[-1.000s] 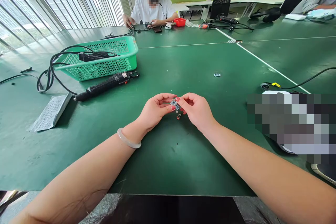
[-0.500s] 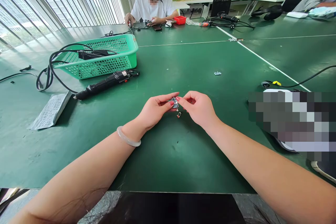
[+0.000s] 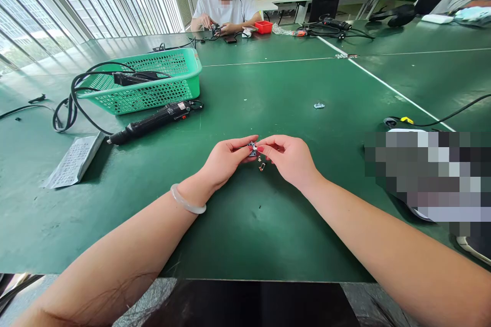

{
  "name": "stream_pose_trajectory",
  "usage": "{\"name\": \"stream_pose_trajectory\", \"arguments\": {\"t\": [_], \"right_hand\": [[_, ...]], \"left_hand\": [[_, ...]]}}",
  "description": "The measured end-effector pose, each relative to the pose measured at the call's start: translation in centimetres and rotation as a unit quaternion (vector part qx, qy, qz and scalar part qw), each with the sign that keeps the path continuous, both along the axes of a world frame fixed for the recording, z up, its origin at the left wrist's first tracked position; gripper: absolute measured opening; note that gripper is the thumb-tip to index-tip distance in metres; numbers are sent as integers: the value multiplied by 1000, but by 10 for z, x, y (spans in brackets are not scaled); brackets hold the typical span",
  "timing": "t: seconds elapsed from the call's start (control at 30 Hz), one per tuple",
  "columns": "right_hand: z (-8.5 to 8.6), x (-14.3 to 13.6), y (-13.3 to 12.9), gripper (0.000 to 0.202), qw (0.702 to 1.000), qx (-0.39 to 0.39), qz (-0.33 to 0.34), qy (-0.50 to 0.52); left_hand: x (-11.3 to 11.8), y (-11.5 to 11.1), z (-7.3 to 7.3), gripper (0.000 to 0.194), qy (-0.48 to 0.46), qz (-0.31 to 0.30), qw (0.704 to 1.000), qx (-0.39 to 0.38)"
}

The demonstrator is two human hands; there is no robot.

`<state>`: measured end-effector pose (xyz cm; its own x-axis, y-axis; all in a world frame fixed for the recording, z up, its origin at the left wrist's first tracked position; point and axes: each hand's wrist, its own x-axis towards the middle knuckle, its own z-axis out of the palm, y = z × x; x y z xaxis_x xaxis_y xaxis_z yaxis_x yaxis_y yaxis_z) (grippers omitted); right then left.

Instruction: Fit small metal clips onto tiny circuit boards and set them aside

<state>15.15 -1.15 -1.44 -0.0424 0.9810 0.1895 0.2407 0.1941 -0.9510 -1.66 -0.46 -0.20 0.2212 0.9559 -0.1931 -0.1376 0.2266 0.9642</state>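
Observation:
My left hand (image 3: 223, 162) pinches a small blue-grey part (image 3: 252, 149) between thumb and fingers, just above the green table. My right hand (image 3: 293, 159) meets it from the right, thumb and forefinger pressed together at the part's edge. What those right fingertips grip is too small to make out. Just below the fingertips, a tiny reddish and pale piece (image 3: 262, 167) shows against the table. Farther back and to the right lies another small light-blue part (image 3: 319, 106).
Left of my hands lie a black electric screwdriver (image 3: 153, 123), a green basket (image 3: 141, 84) with cables, and a paper-wrapped block (image 3: 75, 161). A blurred-out object (image 3: 429, 179) is on the right. Across the table (image 3: 268, 235), a person (image 3: 222, 7) sits near a red box (image 3: 263, 27).
My right fingertips have closed together at the part's edge, and the part has shifted slightly left. Across the table, the person's hand has moved inward.

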Motion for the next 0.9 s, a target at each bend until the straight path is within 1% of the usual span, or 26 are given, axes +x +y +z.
{"name": "stream_pose_trajectory", "arguments": {"t": [0.13,0.27,0.4,0.53,0.6,0.67,0.73,0.8,0.9], "right_hand": [[-1,0,1,18,1000,1,-2,-9],[0,2,3,20,999,-12,-22,-26],[0,4,4,17,999,-26,-27,-30],[1,4,3,15,998,-24,-33,-54],[3,4,3,15,997,-26,-35,-64],[4,4,3,16,996,-31,-36,-71],[4,4,2,16,996,-36,-36,-75],[4,4,2,16,996,-33,-35,-76],[3,4,2,16,996,-21,-31,-75]], "left_hand": [[-1,1,-3,34,-5,-9,1000,9],[-3,1,-7,42,-1,-32,999,44],[-4,1,-7,48,64,-59,992,89],[-5,2,-8,45,131,-55,981,133],[-5,3,-10,47,155,-53,975,149],[-5,4,-11,53,153,-56,975,151],[-6,5,-12,57,130,-62,979,142],[-6,4,-11,54,110,-63,983,131],[-6,3,-9,45,113,-60,985,118]]}}
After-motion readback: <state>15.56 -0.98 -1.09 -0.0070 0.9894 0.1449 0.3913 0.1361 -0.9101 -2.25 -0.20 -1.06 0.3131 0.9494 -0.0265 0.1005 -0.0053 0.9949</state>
